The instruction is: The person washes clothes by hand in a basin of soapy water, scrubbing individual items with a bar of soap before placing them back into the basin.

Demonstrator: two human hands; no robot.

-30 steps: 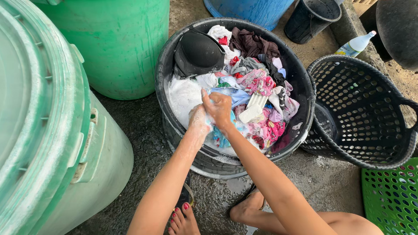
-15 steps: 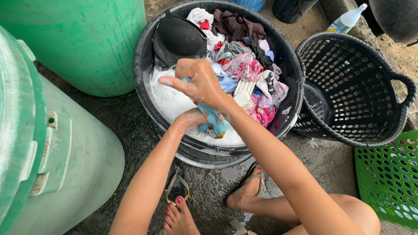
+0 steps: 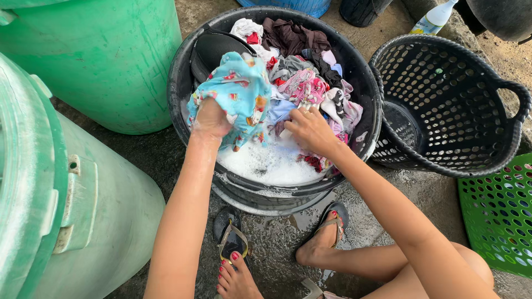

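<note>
Turquoise printed garment (image 3: 238,91) clenched in left hand (image 3: 210,117); right hand (image 3: 309,130) grip grasping soapy laundry (image 3: 310,88), black tub (image 3: 366,83).

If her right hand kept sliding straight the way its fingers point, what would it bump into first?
The right hand points up-left over the suds, so it would probably first meet the light blue patterned garment that the left hand holds up, though depth is hard to judge.
</note>
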